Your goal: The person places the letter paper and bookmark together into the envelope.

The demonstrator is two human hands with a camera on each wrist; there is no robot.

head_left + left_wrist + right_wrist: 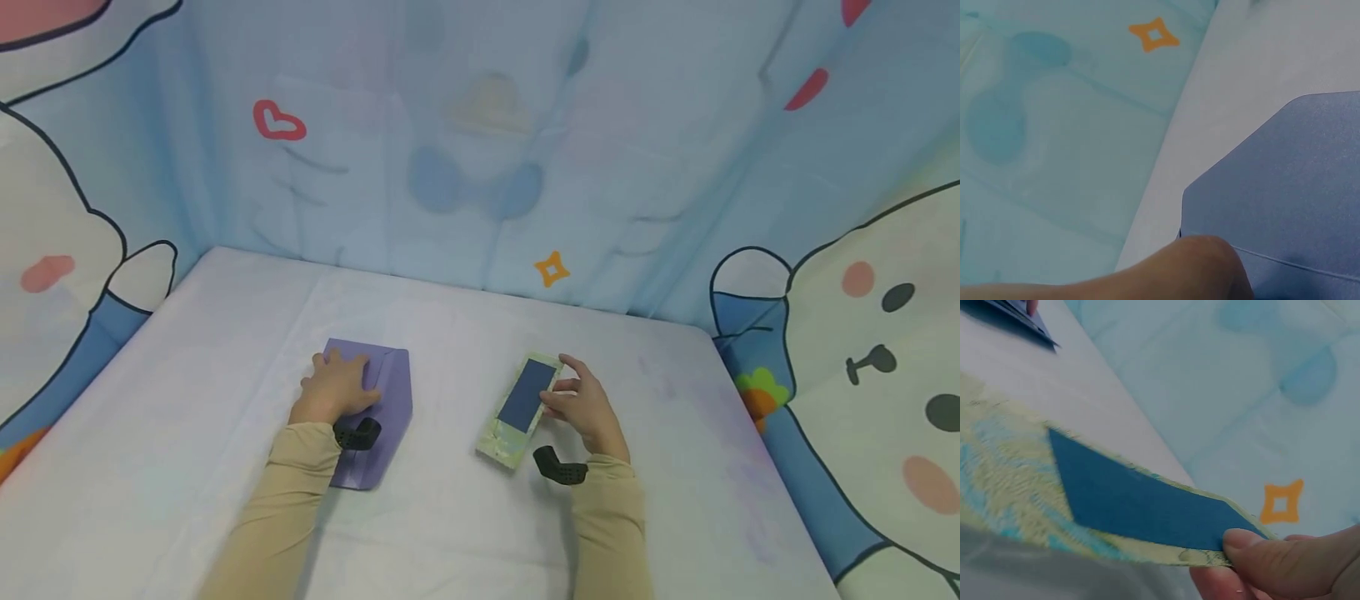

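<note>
A purple paper envelope (392, 400) with a tapered flap lies on the left of the table. My left hand (339, 390) rests on it with fingers spread, thumb toward the flap side. Up close in the left wrist view, the envelope (1279, 181) shows a crease beside part of the hand (1191, 269). Right of the middle, my right hand (588, 410) pinches a long pale green patterned paper packet (504, 446) by its right edge. A dark blue panel (1129, 494) covers much of its face. The right wrist view shows the thumb on that face, fingers behind.
A white cloth (450, 517) covers the table. Behind it hangs a light blue curtain (480, 108) with printed cartoon figures, which also runs down both sides. Black cameras sit on the left wrist (358, 434) and the right wrist (559, 467).
</note>
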